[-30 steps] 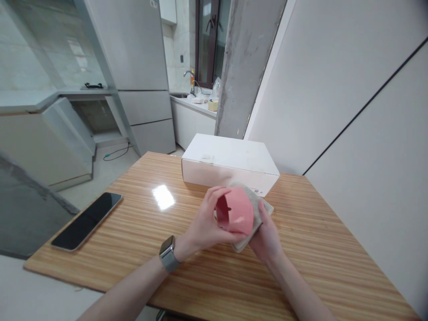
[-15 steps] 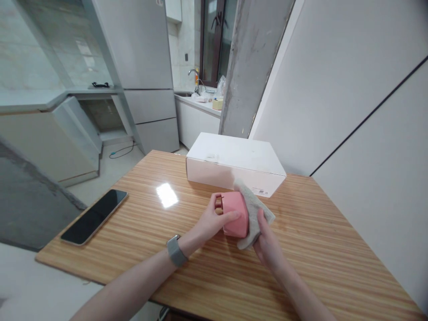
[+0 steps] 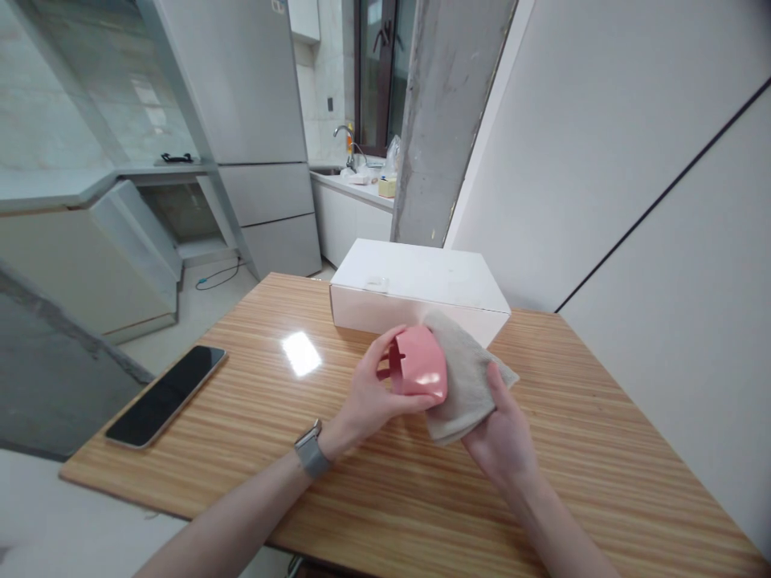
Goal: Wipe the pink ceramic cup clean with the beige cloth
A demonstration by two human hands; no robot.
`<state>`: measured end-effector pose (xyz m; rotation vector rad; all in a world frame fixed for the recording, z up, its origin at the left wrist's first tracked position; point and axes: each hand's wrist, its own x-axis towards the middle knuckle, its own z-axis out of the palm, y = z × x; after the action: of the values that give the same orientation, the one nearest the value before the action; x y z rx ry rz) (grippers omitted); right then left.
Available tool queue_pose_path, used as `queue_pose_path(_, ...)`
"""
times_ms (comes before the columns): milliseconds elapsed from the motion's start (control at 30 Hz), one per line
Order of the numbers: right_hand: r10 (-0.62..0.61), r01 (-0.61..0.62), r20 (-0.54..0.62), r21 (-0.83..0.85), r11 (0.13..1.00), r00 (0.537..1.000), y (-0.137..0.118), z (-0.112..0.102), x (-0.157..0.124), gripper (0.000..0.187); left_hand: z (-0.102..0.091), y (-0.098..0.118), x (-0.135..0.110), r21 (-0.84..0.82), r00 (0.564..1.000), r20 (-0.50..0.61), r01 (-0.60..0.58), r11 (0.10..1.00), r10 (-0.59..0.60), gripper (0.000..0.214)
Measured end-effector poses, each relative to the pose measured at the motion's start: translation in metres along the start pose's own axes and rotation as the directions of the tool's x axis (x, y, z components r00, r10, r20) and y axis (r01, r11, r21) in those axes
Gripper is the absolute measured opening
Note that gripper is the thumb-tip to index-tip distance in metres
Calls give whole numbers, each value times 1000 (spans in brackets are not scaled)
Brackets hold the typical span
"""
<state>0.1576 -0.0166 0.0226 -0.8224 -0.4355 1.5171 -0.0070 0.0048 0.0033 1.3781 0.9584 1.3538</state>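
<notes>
My left hand [image 3: 372,388] is closed round a glossy pink hollow plastic piece [image 3: 420,363], thumb along its lower side and fingers at its upper left edge. Its open, notched end faces left; I cannot tell exactly what kind of object it is. A folded grey-beige cloth [image 3: 463,381] is gripped in my right hand [image 3: 503,429], the thumb on top and the other fingers underneath. The cloth lies against the right side of the pink piece. Both are held above the wooden table [image 3: 253,482].
Behind my hands a white cardboard box [image 3: 422,273] lies on the table. A dark-screened phone [image 3: 169,395] rests near the left edge. Farther back are a grey fridge [image 3: 241,88] and a sink counter with a faucet [image 3: 344,140]. A white panel wall [image 3: 632,160] borders the right side.
The pink piece has been turned and lifted slightly, showing more of its open end. My left thumb has slid to its lower side. The cloth has spread flatter and shifted a little right.
</notes>
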Motion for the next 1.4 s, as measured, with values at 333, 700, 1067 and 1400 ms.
queue_pose_path(333,-188,211,-339,31,977,922,-9,0,13,23,-2,4,8,-663,874,265,472,581,-407,71)
queue_pose_path(700,66,-62,90,-44,997,994,22,6,-3,49,7,-4,-3,32,1000,-11,-10,999,10,97)
queue_pose_path(1067,163,-156,-48,121,980,985,-4,8,4,33,4,-1,-4,156,965,-53,-247,956,258,114)
queue_pose_path(1400,116,-118,41,67,991,992,17,5,-2,36,11,-5,-3,-28,983,-182,15,999,-20,97)
